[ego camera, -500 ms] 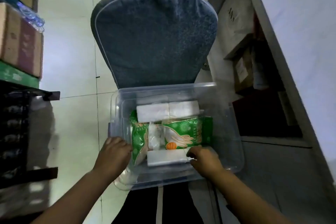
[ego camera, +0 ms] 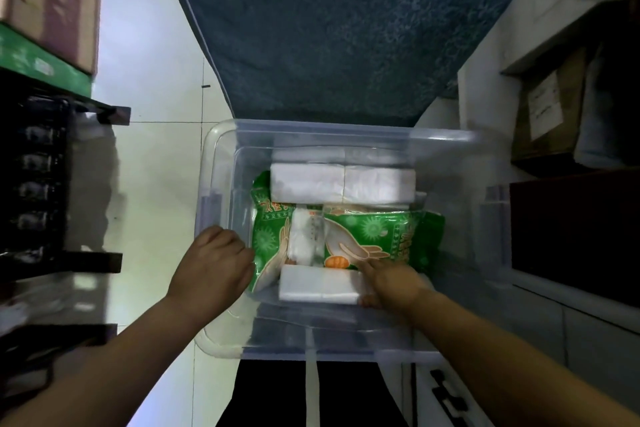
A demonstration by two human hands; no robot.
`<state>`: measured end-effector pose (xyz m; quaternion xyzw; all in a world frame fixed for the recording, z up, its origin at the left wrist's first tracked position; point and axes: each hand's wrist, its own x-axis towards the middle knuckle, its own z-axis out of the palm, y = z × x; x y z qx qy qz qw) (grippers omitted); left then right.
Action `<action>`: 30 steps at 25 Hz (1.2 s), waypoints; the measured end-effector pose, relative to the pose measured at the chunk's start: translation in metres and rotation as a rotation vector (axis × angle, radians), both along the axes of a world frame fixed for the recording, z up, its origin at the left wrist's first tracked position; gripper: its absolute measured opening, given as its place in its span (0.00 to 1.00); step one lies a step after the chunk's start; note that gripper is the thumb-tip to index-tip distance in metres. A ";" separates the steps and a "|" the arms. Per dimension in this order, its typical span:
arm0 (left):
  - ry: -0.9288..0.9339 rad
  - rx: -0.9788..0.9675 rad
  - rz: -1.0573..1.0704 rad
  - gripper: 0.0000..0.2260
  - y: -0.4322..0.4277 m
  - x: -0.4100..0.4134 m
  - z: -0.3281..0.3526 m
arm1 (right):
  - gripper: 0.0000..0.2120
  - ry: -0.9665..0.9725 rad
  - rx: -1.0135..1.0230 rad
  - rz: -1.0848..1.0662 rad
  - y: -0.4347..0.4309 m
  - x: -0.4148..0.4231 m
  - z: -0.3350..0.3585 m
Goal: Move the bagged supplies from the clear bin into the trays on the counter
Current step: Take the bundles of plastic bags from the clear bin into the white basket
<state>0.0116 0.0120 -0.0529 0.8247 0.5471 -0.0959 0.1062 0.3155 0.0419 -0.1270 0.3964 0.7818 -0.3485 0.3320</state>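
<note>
The right hand (ego camera: 391, 282) lies over the near white pack (ego camera: 318, 286), fingers curling round its right end but not yet lifting, while the left hand (ego camera: 213, 265), loosely curled and holding nothing, rests on the left wall of the bin (ego camera: 221, 156) beside the green bags (ego camera: 374, 236). This looks like the first pick: next, close on the pack and lift it clear of the near wall. A second white pack (ego camera: 343, 182) lies at the far wall; the blue chair (ego camera: 329, 28) stands beyond, and no trays or bench are visible.

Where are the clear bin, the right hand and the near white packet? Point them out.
clear bin (ego camera: 346, 128): head view, far rim.
right hand (ego camera: 393, 282): head view, back of hand.
near white packet (ego camera: 311, 284): head view, top face.
</note>
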 end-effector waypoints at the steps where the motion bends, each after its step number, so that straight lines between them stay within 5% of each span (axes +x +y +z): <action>1: 0.001 0.004 -0.004 0.08 0.000 0.000 -0.001 | 0.29 0.010 0.054 -0.013 0.001 0.001 0.000; 5: 0.027 0.013 -0.013 0.10 -0.002 0.000 -0.003 | 0.17 0.060 0.277 -0.223 0.004 0.001 0.000; 11: 0.028 -0.093 0.097 0.04 0.001 0.008 0.002 | 0.18 0.019 0.209 -0.110 0.013 0.000 0.001; 14: -0.117 -0.220 0.255 0.25 0.013 0.040 0.008 | 0.12 0.146 0.311 -0.141 0.016 -0.009 0.025; 16: -0.156 -0.208 0.162 0.31 0.030 0.064 0.004 | 0.12 0.219 0.422 -0.122 0.027 -0.012 0.039; 20: -0.175 -0.231 0.242 0.10 0.091 0.080 -0.030 | 0.09 0.297 0.583 -0.214 0.084 -0.023 0.043; 23: -0.170 -0.166 0.309 0.11 0.130 0.074 -0.067 | 0.16 0.251 0.700 -0.302 0.109 -0.022 0.025; 30: -0.052 -0.183 0.227 0.31 0.115 0.081 -0.128 | 0.24 0.135 0.570 -0.332 0.099 -0.004 -0.029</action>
